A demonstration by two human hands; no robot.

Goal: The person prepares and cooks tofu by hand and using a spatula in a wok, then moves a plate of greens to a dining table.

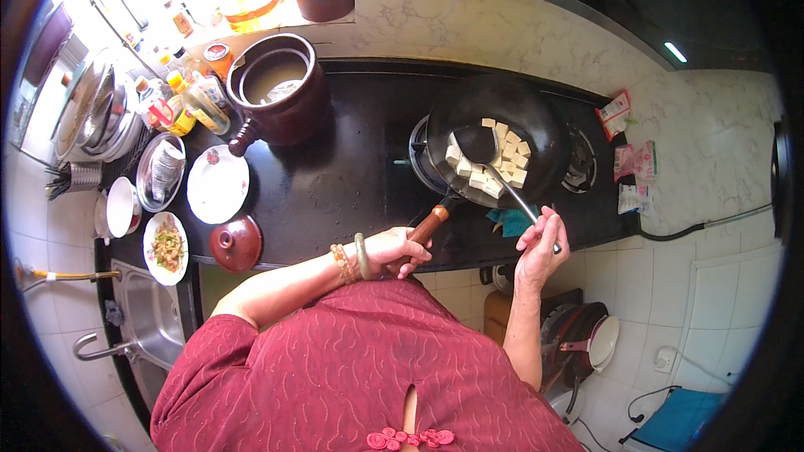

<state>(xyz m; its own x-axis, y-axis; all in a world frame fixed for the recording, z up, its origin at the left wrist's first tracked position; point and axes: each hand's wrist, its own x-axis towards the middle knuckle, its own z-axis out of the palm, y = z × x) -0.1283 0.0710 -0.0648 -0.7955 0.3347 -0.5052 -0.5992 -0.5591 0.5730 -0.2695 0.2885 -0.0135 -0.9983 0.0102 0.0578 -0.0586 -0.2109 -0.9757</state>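
A black wok [536, 109] rests over a stove burner, with several white tofu cubes [507, 151] gathered in it. My left hand [399, 251] is closed around the wok's wooden handle [430, 224]. In my right hand [543, 253] is the grey handle of a ladle [480, 146]. The ladle's dark bowl lies among the cubes on the left side of the wok. Part of the tofu is hidden behind the ladle.
A dark clay pot [289, 109] holding liquid stands at the back left. Near it are a white plate [219, 186], a brown lid [236, 243], a dish of chopped food [167, 249] and several bottles [201, 107]. A sink [155, 305] is at left; packets [634, 161] lie right of the stove.
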